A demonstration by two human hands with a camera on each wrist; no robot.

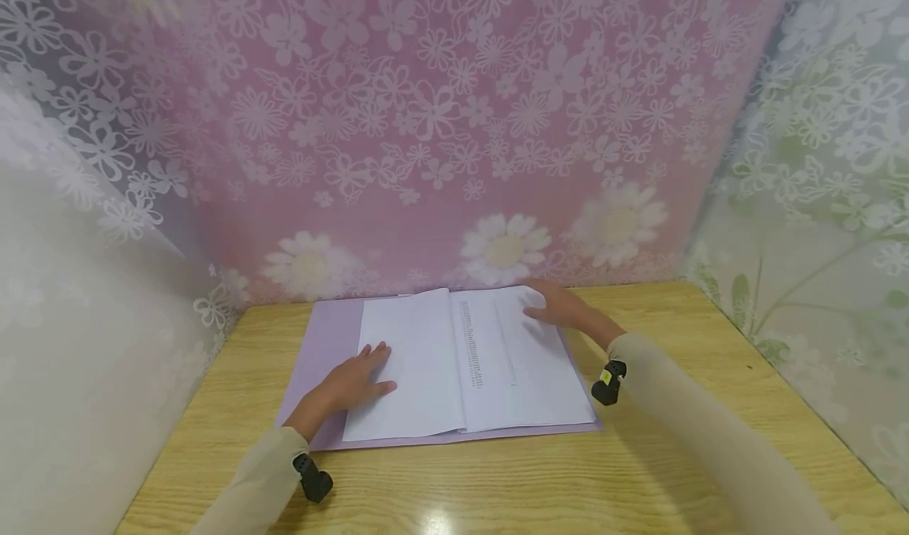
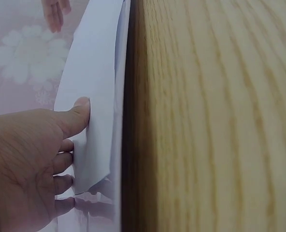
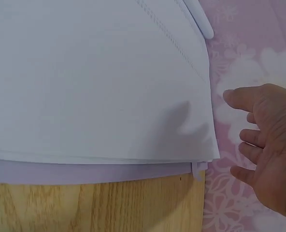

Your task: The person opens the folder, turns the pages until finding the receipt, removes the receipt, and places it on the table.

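- Head view: by the left hand [image 1: 355,383], the left page [image 1: 419,353] of a lilac folder [image 1: 332,334], which is laid spread on the tabletop [image 1: 426,491], is touched; its fingers are fanned out and nothing is gripped by them.
- Head view: the right hand [image 1: 561,302] is held at the far outer corner of the right page [image 1: 536,377], its fingers loosely extended and nothing seen to be clasped.
- Head view: between the two sets of fingers, the folder's fold and rows of small print [image 1: 470,346] are seen; the wording cannot be read. Beyond the fingers, a pink flowered backdrop [image 1: 440,109] is hung.
- Left wrist view: the left thumb is laid on the white sheet and the other fingers are set against its surface, relaxed and not closed round it. A lifted sheet corner is seen just beside these fingertips; the wooden surface is seen past the thumb tip.
- Right wrist view: the right fingers are slightly bent and released, with a gap seen between them and the page edge. A hand-shaped shadow [image 3: 174,130] is cast on the page near the thumb, and the backdrop is seen behind the fingers.
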